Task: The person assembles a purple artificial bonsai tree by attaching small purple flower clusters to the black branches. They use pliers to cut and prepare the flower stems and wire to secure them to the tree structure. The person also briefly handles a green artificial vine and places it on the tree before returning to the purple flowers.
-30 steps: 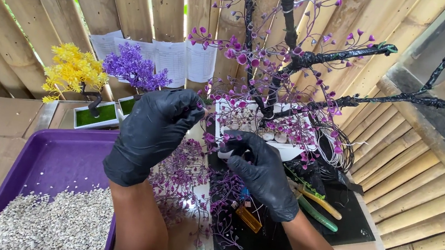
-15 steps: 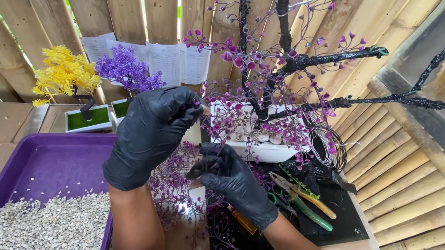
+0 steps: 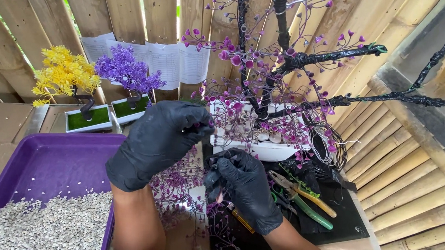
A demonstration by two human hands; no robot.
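Beaded wire tree (image 3: 271, 91) stands in its white pot (image 3: 264, 146) before us, upper branches full of purple beads, two black right-hand branches (image 3: 421, 100) bare. Our left hand (image 3: 159, 140) pinches a beaded twig; our right hand (image 3: 243, 189) grips another strand over the loose sprigs (image 3: 182, 184).

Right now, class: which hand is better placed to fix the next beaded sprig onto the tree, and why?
Probably the left hand: its fingers are raised against the beaded tree. The right hand sits lower, over loose purple sprigs.
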